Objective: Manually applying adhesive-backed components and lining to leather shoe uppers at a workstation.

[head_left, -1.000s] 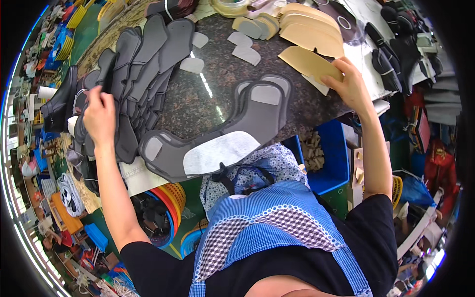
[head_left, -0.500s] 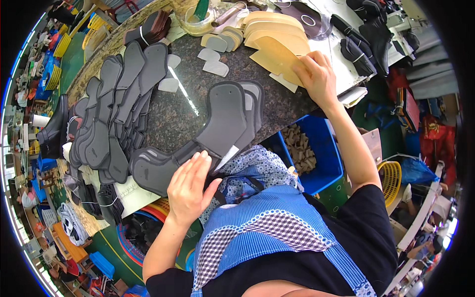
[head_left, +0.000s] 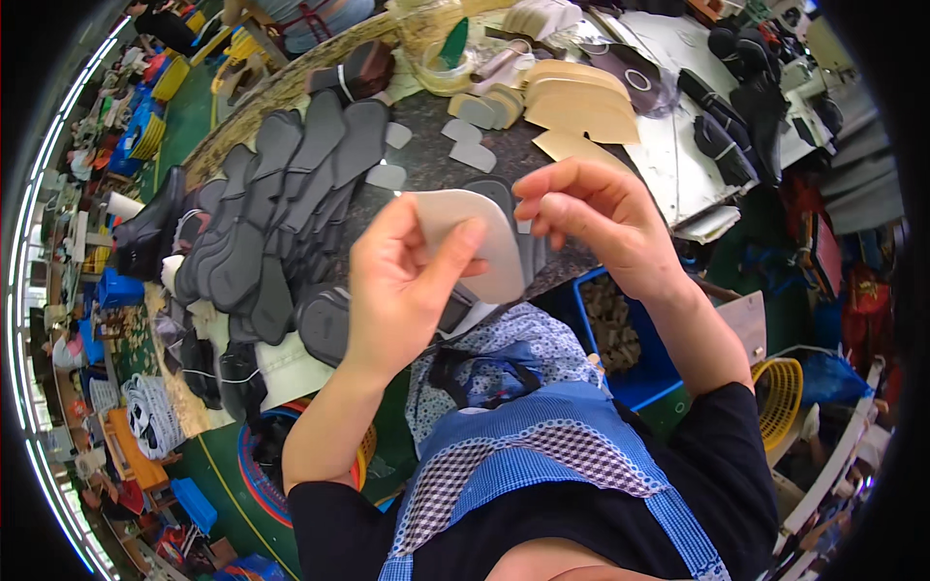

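Note:
My left hand (head_left: 402, 281) grips a pale beige curved sheet piece (head_left: 475, 232), thumb across its face, raised above the table. Just right of it, my right hand (head_left: 601, 218) hovers with fingers loosely bent and apart, and I see nothing held in it. Behind the raised piece, partly hidden, lies a stack of dark grey boot-shaped pieces (head_left: 494, 189). More dark grey cut pieces (head_left: 325, 324) lie below my left hand. Beyond my right hand is a stack of tan curved pieces (head_left: 576, 102), with one tan piece (head_left: 572, 147) at its near side.
Overlapping rows of dark grey pieces (head_left: 257, 223) cover the table's left part. Small grey rounded pieces (head_left: 473, 157) lie near a clear jar (head_left: 441, 68). A blue bin (head_left: 635, 378) of brown scraps stands below the table edge. Black boots (head_left: 760, 116) lie at the far right.
My right hand has left the tan stack and come in toward the middle. My left hand has risen off the dark grey pieces and now holds the pale piece. The view has shifted slightly.

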`<state>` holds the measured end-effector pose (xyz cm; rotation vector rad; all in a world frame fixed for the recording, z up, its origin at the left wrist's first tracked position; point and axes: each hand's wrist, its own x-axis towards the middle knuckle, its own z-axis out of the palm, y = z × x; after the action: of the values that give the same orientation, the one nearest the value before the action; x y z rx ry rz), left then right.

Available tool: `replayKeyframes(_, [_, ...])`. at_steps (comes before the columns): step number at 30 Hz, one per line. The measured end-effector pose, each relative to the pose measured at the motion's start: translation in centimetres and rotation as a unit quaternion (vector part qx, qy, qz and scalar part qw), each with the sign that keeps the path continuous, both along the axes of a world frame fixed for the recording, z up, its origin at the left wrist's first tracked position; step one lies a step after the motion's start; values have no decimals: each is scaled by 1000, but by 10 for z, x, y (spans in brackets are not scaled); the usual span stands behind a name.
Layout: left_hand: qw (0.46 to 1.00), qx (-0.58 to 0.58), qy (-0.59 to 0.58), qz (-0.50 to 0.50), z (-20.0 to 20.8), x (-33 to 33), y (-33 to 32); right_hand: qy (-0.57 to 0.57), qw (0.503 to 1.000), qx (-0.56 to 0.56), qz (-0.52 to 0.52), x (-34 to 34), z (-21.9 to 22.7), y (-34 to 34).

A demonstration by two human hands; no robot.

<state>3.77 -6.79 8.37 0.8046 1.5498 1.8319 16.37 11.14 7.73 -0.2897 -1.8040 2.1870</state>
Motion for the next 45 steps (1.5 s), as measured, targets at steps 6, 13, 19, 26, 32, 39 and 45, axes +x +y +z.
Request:
replayKeyframes(6, [990,-36,-53,-122,-14,-11,-17,-97,971,121,180,-17,25,1])
replayKeyframes(13, [977,0,111,-182,3,12,-24,-133,935,-52,325,14,15,-9])
replayKeyframes(19, [692,183,697,-42,17,34,-35,49,975,-163,143,44,-59,-24])
replayKeyframes(26, [949,-8,243,-203,-22,50,-122,-406,890,197,-61,200,-190,100])
replayKeyframes(32, [972,-88,-219,-8,-66,60,-167,-322,933,95,132,106,-96,14])
replayKeyframes(39, [963,-180,81,183,-76,8,-136,-147,905,369,149,-37,-49,-48])
replayKeyframes(45, [964,-226,-6,143,-99,-12,-144,-202,847,450,200,-64,-60,-49])
